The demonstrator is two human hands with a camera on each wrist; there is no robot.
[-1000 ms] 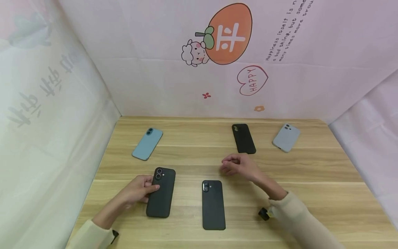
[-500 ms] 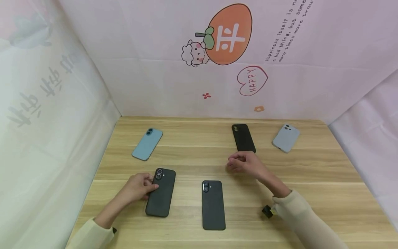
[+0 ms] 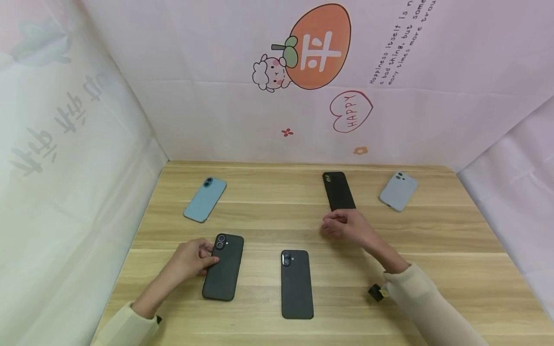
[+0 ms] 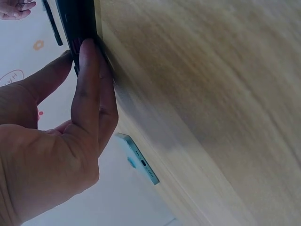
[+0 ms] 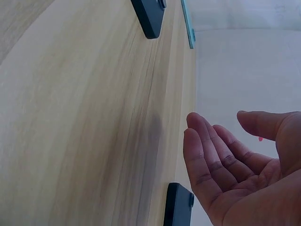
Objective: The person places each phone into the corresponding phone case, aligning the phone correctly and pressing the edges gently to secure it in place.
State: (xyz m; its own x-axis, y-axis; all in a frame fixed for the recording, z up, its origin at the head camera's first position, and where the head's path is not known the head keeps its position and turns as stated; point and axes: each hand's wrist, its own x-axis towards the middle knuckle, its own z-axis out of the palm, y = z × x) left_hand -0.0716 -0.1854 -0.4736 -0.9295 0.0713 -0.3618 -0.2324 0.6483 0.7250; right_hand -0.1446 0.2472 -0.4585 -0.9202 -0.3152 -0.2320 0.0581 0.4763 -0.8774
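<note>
My left hand [image 3: 190,259] grips a black smartphone [image 3: 225,274] by its left edge, thumb on the back and fingers on the other side. Seen from the left wrist, the fingers pinch the edge of this dark phone [image 4: 77,21], which is close to the wooden surface. My right hand [image 3: 348,228] hovers above the table with loosely bent fingers and nothing in them. Its fingers overlap the lower end of a black phone [image 3: 339,190] in the head view. In the right wrist view the hand [image 5: 230,169] is cupped and apart from that dark phone [image 5: 178,207].
Between the hands lies another black phone [image 3: 297,288]. A light blue phone [image 3: 205,199] lies at the back left, a pale grey-blue one [image 3: 399,192] at the back right. Printed white cloth [image 3: 216,110] walls in the wooden table [image 3: 268,206] behind and at the sides.
My right hand has moved right and slightly away from me, towards the black phone at the back. The left hand and its phone have stayed almost in place.
</note>
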